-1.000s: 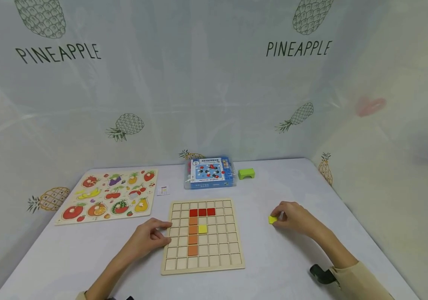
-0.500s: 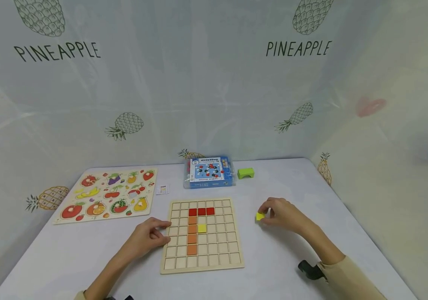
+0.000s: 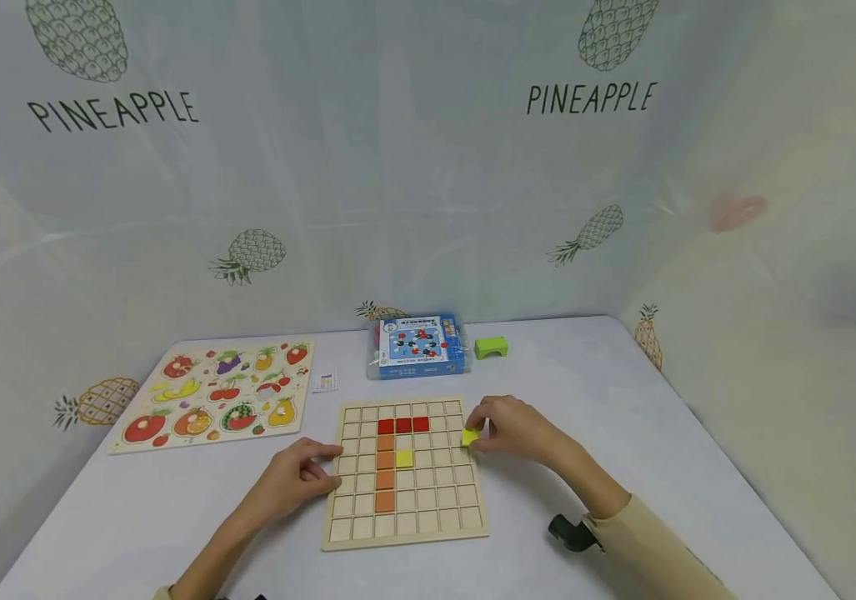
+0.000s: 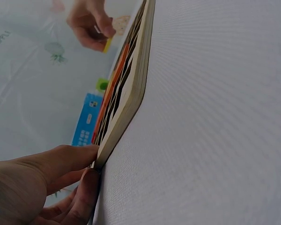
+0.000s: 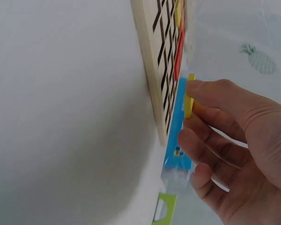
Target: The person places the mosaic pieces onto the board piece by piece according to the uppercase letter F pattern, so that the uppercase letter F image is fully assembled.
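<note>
A square wooden grid board [image 3: 428, 525] lies on the table, with red tiles [image 3: 404, 426] in a row, orange tiles [image 3: 385, 479] in a column and one yellow tile [image 3: 404, 459] in its cells. My left hand [image 3: 294, 479] rests at the board's left edge, thumb and forefinger apart, fingertips touching the rim. In the left wrist view, that thumb [image 4: 75, 157] lies against the board's edge. My right hand [image 3: 513, 429] pinches another yellow tile [image 5: 189, 96] between thumb and fingers, raised over the board's right edge.
A fruit picture puzzle [image 3: 221, 392] lies at the back left, a small printed card [image 3: 325, 382] beside it. Behind the board sits a blue boxed set [image 3: 418, 347] in clear wrapping, with a green arch block [image 3: 491, 347] to its right. A pineapple-print curtain [image 3: 428, 208] hangs behind.
My right hand has moved left with the yellow tile, from the table at the right to the board's right edge. The left hand and the board have stayed put.
</note>
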A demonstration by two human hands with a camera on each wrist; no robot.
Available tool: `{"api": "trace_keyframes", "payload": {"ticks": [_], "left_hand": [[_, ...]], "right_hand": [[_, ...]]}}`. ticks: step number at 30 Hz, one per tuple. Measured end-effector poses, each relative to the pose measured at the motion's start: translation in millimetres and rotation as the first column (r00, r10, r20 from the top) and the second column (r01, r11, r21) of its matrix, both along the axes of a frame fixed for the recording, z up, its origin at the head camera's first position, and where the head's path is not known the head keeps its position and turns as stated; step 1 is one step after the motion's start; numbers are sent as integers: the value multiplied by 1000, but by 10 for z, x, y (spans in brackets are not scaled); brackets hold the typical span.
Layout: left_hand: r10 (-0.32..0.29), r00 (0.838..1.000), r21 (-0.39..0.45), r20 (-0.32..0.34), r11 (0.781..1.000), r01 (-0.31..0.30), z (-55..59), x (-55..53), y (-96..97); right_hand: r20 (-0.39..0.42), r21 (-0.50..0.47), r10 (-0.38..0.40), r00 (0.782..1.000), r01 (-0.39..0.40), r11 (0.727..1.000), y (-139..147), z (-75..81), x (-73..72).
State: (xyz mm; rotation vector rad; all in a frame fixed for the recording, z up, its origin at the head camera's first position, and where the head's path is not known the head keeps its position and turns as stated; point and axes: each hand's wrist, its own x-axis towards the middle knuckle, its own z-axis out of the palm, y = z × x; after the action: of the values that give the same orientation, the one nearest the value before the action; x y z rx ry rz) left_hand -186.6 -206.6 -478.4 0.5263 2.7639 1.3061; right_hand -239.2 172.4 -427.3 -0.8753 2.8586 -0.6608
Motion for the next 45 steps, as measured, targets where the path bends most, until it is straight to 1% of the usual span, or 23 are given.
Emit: {"api": "trace_keyframes", "payload": {"ticks": [5,10,13,22,31,41,45], "left_hand": [[0,1000,3,3,1000,0,-8,-13,-2],[-1,1000,11,7,1000,1,-18,-21,3],[-2,1000,9,3,1000,2,-19,-22,6],[-6,1000,4,5,1000,6,-7,-33,5],[-8,1000,6,7,1000,8,-16,-26,1],[-5,1000,17,13,1000,5,-10,-16,-5],[-8,1000,19,9,1000,8,-7,-12,1]], "right_hand": [[-4,7,33,999,-33,999,-193,-12,-21],[16,-8,68,998,-68,998,-322,-31,-20],[27,-9,73,997,-73,997,-384,-47,-12],[24,10,96,995,-97,995,-531,-107,-4],[1,34,119,993,-119,992,-615,-178,8],[-13,42,121,993,-120,992,-649,-183,34],[-1,47,112,994,-112,993,-643,-173,31]]}}
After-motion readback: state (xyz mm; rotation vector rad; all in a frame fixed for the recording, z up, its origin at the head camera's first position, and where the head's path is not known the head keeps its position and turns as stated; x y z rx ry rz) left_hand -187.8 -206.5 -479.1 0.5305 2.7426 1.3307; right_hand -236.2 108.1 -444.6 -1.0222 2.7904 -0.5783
